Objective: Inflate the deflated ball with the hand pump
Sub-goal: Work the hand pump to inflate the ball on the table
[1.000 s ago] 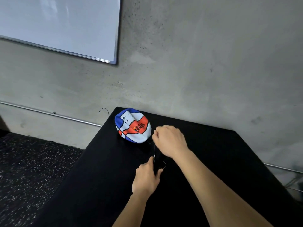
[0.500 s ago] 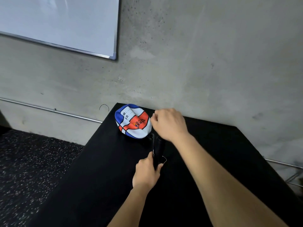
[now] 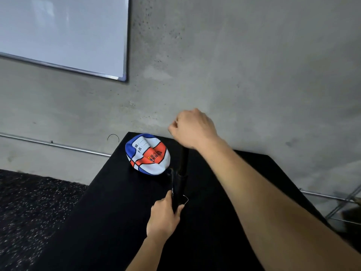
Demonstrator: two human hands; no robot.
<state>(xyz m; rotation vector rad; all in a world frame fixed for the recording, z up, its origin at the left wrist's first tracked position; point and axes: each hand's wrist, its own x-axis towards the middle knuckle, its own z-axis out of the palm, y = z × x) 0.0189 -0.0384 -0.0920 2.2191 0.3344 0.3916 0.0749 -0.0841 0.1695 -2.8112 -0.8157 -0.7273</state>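
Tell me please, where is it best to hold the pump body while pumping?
Grip the pump low on its black barrel, from the near side, as the left hand does. It stands upright beside the ball, and the right hand works the top handle.

— Where is the ball (image 3: 147, 154) sitting?
— It is sitting on the table (image 3: 109, 212), near the back left corner, close to the wall (image 3: 234, 65).
— And the pump (image 3: 179, 184)?
— It is standing just right of the ball. The left hand (image 3: 163, 218) is holding it low. The right hand (image 3: 192, 129) is holding its top, up high.
— And the board (image 3: 60, 32)?
— It is hanging on the wall, up on the left.
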